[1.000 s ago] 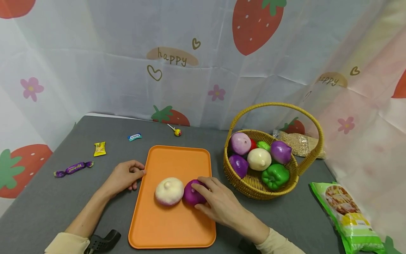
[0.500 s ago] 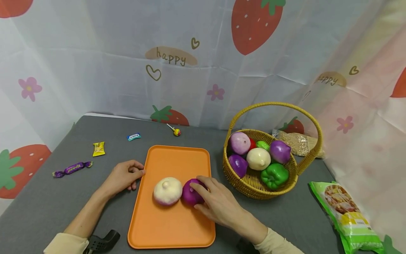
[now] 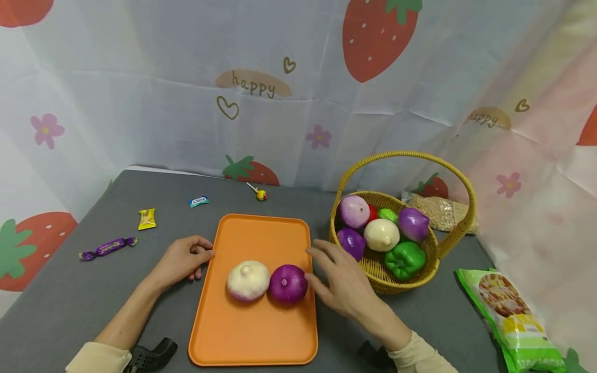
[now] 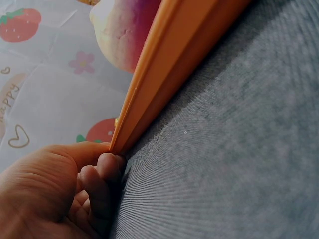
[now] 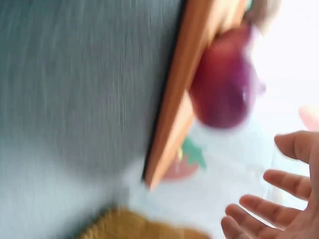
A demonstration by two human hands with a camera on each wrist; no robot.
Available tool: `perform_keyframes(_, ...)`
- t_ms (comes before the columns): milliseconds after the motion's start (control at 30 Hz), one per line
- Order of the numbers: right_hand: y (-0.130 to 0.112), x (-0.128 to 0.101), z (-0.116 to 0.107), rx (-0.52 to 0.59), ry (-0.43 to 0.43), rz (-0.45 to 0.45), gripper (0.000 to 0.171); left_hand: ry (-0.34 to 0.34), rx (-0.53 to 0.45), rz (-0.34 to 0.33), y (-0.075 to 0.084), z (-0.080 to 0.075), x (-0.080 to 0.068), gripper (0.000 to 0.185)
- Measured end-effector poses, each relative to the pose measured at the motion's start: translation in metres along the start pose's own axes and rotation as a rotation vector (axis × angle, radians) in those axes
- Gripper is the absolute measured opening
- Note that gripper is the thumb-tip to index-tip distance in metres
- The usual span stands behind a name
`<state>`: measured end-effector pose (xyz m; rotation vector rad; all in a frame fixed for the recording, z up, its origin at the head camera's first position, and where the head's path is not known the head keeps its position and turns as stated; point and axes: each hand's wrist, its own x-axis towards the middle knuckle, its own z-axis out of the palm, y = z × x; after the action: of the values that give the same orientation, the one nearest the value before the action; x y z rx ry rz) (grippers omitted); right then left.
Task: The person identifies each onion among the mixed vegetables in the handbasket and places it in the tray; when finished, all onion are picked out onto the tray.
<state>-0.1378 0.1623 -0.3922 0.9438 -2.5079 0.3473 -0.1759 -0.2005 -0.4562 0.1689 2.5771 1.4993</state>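
An orange tray (image 3: 254,336) lies on the grey table and bears a round white turnip (image 3: 247,280) with a purple underside. Beside it on the tray sits a purple onion (image 3: 288,284). My left hand (image 3: 183,260) pinches the tray's left rim between thumb and finger, as the left wrist view shows up close. At the tray's right edge my right hand (image 3: 342,277) is held with fingers spread and nothing in them. The right wrist view has those fingers (image 5: 271,211) apart from the onion.
A yellow wicker basket (image 3: 382,285) of onions, a green pepper (image 3: 404,260) and other vegetables stands to the right. A green food bag (image 3: 513,321) lies beyond it. Wrapped candies (image 3: 108,248) and a lollipop (image 3: 260,194) lie left and behind the tray.
My right hand has let go of the purple onion and moved right, off the tray's middle. The onion stays beside the turnip. My left hand keeps its place on the rim.
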Motion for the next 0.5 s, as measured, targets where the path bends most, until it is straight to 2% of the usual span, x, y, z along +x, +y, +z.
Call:
perform_keyframes(133, 0.034, 0.001, -0.016, -0.047, 0.165, 0.053, 0.043, 0.0, 0.001, -0.004, -0.001, 0.001, 0.001, 0.029)
perform_keyframes(233, 0.063, -0.001, -0.028, -0.099, 0.198, 0.131, 0.046, 0.002, 0.0, -0.001, -0.001, 0.002, 0.002, 0.028)
perform_keyframes(367, 0.092, -0.01, -0.038, -0.167, 0.115, 0.253, 0.058, 0.003, -0.002, 0.002, -0.001, 0.002, 0.002, 0.028)
perform_keyframes(500, 0.106, -0.018, -0.038, -0.203, 0.003, 0.314, 0.067, 0.004, -0.006, -0.001, -0.002, 0.0, 0.0, 0.028)
